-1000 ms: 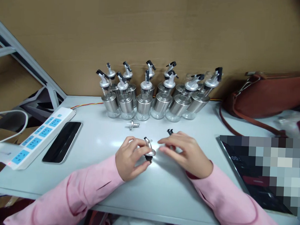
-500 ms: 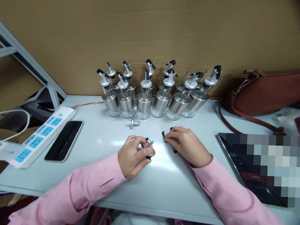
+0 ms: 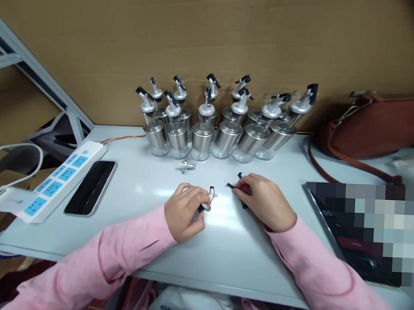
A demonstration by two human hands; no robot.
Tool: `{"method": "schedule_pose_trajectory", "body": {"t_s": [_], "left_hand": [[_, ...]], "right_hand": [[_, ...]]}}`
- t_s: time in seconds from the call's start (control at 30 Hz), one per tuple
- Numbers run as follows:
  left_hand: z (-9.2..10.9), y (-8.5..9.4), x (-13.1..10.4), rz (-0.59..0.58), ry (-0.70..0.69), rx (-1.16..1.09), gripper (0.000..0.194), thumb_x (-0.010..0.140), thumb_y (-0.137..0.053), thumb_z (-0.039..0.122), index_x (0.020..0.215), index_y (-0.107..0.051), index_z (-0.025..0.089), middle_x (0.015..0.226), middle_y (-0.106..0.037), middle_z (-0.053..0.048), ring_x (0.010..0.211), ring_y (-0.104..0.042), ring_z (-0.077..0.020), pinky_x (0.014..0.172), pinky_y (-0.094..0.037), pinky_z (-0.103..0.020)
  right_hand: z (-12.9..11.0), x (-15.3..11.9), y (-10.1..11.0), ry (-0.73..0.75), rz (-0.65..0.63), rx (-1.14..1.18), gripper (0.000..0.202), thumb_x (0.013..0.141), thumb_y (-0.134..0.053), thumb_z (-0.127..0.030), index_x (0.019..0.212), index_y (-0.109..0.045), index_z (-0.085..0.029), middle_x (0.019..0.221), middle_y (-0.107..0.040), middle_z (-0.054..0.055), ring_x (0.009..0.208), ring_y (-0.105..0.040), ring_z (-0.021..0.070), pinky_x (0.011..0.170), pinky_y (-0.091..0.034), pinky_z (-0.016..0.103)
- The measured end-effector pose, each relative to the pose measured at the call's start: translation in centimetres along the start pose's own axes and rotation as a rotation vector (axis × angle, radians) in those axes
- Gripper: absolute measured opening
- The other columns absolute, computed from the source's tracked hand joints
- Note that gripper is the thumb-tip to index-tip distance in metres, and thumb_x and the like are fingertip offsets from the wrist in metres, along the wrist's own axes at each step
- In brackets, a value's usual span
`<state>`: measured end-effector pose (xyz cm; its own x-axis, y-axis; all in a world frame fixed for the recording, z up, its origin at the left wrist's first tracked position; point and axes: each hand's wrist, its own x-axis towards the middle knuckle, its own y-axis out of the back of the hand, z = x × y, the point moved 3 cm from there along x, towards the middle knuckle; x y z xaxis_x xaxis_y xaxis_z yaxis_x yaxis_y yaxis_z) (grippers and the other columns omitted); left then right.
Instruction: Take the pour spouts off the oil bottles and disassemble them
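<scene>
My left hand (image 3: 187,212) is closed on a silver pourer top (image 3: 211,195), whose small black tip points up beyond the fingers. To its right, my right hand (image 3: 268,201) pinches a small black piece (image 3: 231,185) between thumb and fingertips. Another black piece (image 3: 240,175) lies just behind the right fingertips, and one more (image 3: 244,205) is partly hidden under that hand. A loose silver pourer (image 3: 186,166) lies on its side on the grey table (image 3: 151,180), behind my left hand.
Several glass and steel bottles with pourers (image 3: 202,136) stand along the cardboard wall. At left are a power strip (image 3: 60,180) and a phone (image 3: 90,188). A brown bag (image 3: 376,128) and a tablet (image 3: 347,243) are at right.
The pourer top in my left hand has turned, its black tip now upright. My right hand has drawn a black piece slightly away from the others. The view has shifted a little.
</scene>
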<state>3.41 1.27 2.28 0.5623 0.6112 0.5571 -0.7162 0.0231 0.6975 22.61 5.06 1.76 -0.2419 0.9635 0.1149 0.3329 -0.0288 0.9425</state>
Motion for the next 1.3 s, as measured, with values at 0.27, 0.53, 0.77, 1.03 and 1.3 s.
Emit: {"method": "schedule_pose_trajectory", "body": {"t_s": [0.27,0.53,0.77,1.03,1.3], "left_hand": [[0.1,0.0,0.2,0.035,-0.011,0.082,0.014,0.071,-0.043,0.012,0.083,-0.044,0.019,0.08,-0.056,-0.004,0.076,-0.055,-0.0153,0.074,-0.041,-0.031],[0.1,0.0,0.2,-0.005,-0.06,0.141,0.01,0.078,-0.045,0.014,0.087,-0.047,0.018,0.082,-0.058,-0.004,0.073,-0.054,-0.0143,0.075,-0.04,-0.033],[0.1,-0.2,0.2,-0.022,-0.084,0.179,0.009,0.08,-0.045,0.017,0.088,-0.047,0.019,0.084,-0.059,-0.004,0.075,-0.058,-0.0144,0.078,-0.039,-0.033],[-0.1,-0.2,-0.1,0.036,-0.004,0.103,0.035,0.08,-0.047,0.021,0.113,-0.036,0.017,0.091,-0.063,-0.005,0.079,-0.06,-0.0157,0.084,-0.036,-0.035],[-0.4,-0.5,-0.2,-0.045,0.058,0.138,0.058,0.076,-0.045,0.019,0.129,-0.024,0.014,0.09,-0.063,-0.005,0.083,-0.059,-0.0175,0.087,-0.033,-0.037]], "right_hand": [[-1.2,-0.3,0.6,-0.026,0.023,0.375,0.01,0.076,-0.054,-0.026,0.07,-0.058,-0.018,0.067,-0.061,0.001,0.057,-0.051,0.0134,0.056,-0.04,0.026],[-3.2,-1.1,0.5,-0.14,-0.026,1.001,0.023,0.069,-0.064,-0.038,0.066,-0.055,-0.017,0.062,-0.057,0.001,0.058,-0.051,0.0119,0.054,-0.042,0.023],[-3.5,-1.1,0.1,-0.198,-0.053,1.112,0.023,0.067,-0.066,-0.036,0.064,-0.054,-0.017,0.059,-0.054,-0.002,0.054,-0.046,0.0092,0.051,-0.038,0.022],[-3.7,-1.3,-0.5,-0.2,-0.141,1.19,0.025,0.064,-0.07,-0.033,0.064,-0.051,-0.016,0.06,-0.051,-0.003,0.055,-0.044,0.0082,0.052,-0.035,0.021],[-4.2,-1.5,-1.1,-0.185,-0.232,1.232,0.028,0.062,-0.072,-0.032,0.063,-0.049,-0.016,0.059,-0.047,-0.005,0.055,-0.041,0.007,0.053,-0.033,0.021]]}}
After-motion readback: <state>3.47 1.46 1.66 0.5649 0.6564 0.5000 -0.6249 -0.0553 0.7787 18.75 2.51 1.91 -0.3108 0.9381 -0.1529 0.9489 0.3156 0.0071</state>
